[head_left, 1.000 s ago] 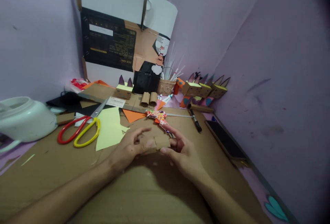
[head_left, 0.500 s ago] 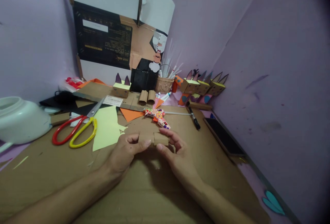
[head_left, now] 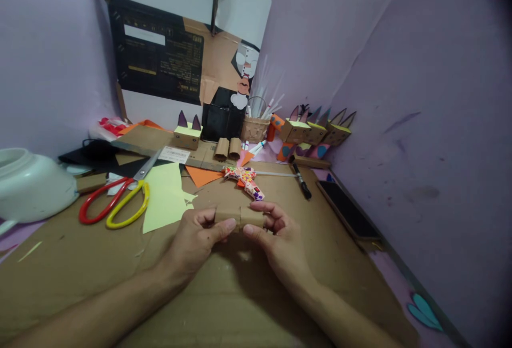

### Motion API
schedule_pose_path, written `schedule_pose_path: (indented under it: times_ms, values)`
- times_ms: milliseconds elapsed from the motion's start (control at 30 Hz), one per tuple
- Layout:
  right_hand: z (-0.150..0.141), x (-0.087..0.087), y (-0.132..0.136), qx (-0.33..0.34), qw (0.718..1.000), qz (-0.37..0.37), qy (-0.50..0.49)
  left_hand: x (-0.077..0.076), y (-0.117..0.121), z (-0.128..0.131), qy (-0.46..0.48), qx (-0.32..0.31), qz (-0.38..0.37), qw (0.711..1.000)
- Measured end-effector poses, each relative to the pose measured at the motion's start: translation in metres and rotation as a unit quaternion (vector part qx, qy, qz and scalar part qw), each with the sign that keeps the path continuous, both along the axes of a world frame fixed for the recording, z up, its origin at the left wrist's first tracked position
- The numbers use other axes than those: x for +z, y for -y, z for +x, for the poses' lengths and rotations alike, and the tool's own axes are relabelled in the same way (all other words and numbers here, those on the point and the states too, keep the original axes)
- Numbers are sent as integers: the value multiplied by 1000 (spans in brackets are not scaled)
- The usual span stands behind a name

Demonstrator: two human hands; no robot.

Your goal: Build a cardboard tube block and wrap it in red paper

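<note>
Over the middle of the cardboard sheet [head_left: 192, 305], well in from its right edge, the left hand [head_left: 200, 238] was nearly closed, thumb and fingers gripping the left cardboard piece [head_left: 227, 213]. The right hand [head_left: 282, 238], half curled, held the right cardboard piece [head_left: 253, 218] between thumb and fingers. The pieces lay end to end, their shared long axis running sideways from hand to hand, the seam roughly midway, neither hand clearly nearer; whether they were joined could not be told. A second earlier the left index finger stood raised and the right one stretched outward; now both bent onto the cardboard. Beyond, toward the sheet's far edge, lay the patterned glue gun [head_left: 242, 174].
</note>
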State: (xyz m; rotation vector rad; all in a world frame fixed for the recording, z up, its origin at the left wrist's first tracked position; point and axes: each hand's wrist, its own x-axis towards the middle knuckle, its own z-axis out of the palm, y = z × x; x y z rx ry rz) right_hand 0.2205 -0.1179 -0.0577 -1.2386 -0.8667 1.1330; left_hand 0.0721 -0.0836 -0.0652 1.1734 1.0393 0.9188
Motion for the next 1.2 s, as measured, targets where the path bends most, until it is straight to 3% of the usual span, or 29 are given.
schedule_pose_path:
  times_ms: [533,733,1200]
  values:
    - [-5,1,1,6,1000,4,-27,3,1,2,20,-29,-2,999]
    - [-4,-4,1,9,999,31,-21,1,2,3,35,-16,10,999]
    - [-5,-5,-1,19,999,20,-37,2,2,5,22,-7,-19,1000]
